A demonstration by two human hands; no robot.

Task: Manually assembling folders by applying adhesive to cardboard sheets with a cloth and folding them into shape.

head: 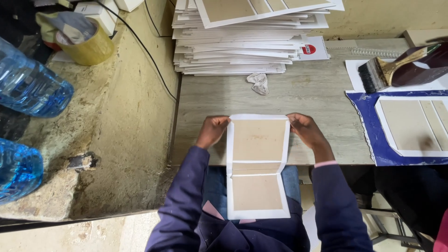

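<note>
One folded book cover (258, 165), brown board panels edged in white paper, lies across the near edge of the counter (308, 91), its upper panel flat on the wood and its lower panel hanging down over the person's lap. Two hands hold it at the top corners: the left hand (212, 130) has its grip curled shut on the upper left corner, and the right hand (304, 129) has its grip pinched on the upper right corner, fingers folded under and knuckles up. Both forearms, in dark blue sleeves, run up from the bottom of the view and angle slightly inward toward the cover. Beyond the hands, one tall stack of similar white-edged covers (238, 39) fills the far side of the counter, and one crumpled scrap of cloth (259, 83) lies between that stack and the hands, clear of the cover. To the right of the right hand, one blue sheet (364, 123) carries another board cover (415, 126), and past that rests one wide paintbrush (392, 70) with dark bristles. To the left of the left hand, off the counter on a rough ledge, stand two blue water bottles (28, 86) and one roll of brown tape (86, 44), well apart from the work.
</note>
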